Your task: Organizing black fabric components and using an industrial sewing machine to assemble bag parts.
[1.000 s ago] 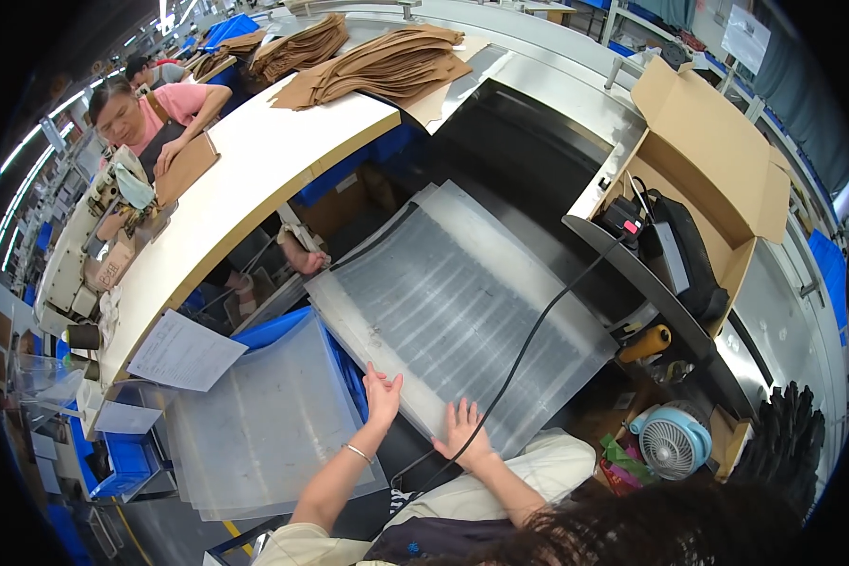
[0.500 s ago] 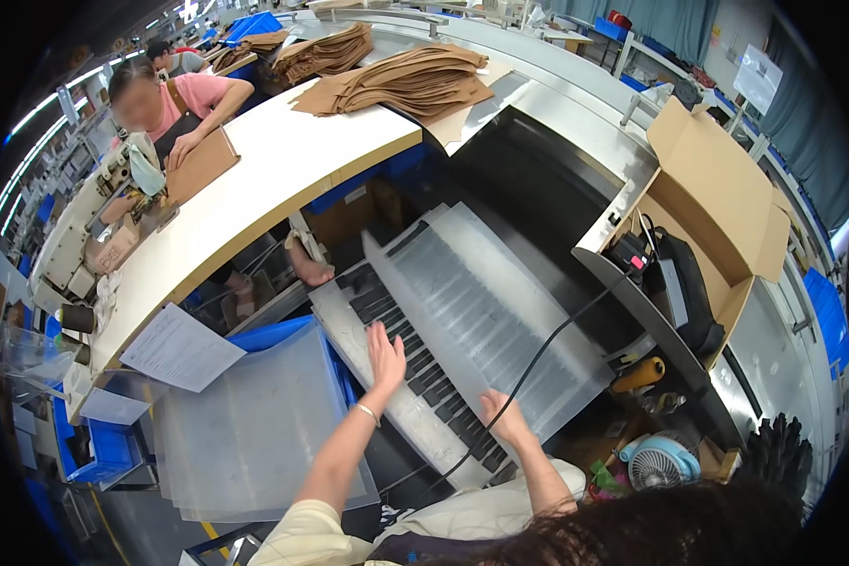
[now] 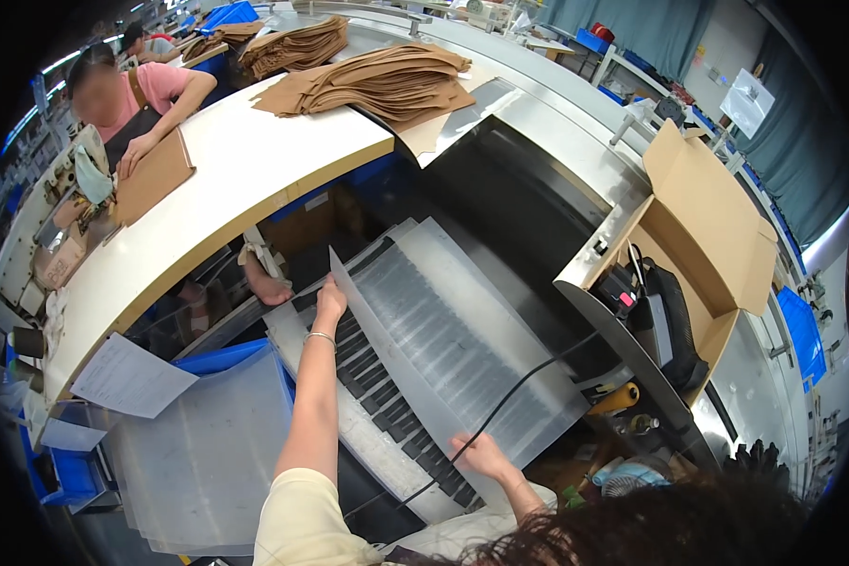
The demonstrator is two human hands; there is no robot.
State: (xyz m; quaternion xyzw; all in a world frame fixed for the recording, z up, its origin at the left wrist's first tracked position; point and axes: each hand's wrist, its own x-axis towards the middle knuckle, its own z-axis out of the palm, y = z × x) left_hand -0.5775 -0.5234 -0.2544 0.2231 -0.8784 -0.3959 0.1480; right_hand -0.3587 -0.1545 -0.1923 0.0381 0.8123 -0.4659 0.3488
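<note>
A translucent plastic sheet (image 3: 387, 341) stands tilted up along its left edge, over a row of dark strips (image 3: 379, 391) laid on a pale board (image 3: 373, 436). At the sheet's far left corner, my left hand (image 3: 330, 302) is closed on the edge. My right hand (image 3: 482, 457) grips the same edge at its near end, beside a black cable (image 3: 524, 377) that crosses the sheet. To the right of the raised edge lies more clear sheeting (image 3: 481, 321), with dark strips showing through it. My right fingertips are partly hidden.
More translucent sheets (image 3: 193, 448) rest on a blue bin (image 3: 226, 357) at left. A white table (image 3: 245, 156) carries brown piles (image 3: 368, 83); a person (image 3: 127, 99) works there at a sewing machine. An open cardboard box (image 3: 717, 255) stands at right, above a small fan (image 3: 629, 476).
My left hand has moved forward and left from over the strips to the sheet's far corner and closed on it. My right hand stays at the near end. The whole view has shifted slightly.
</note>
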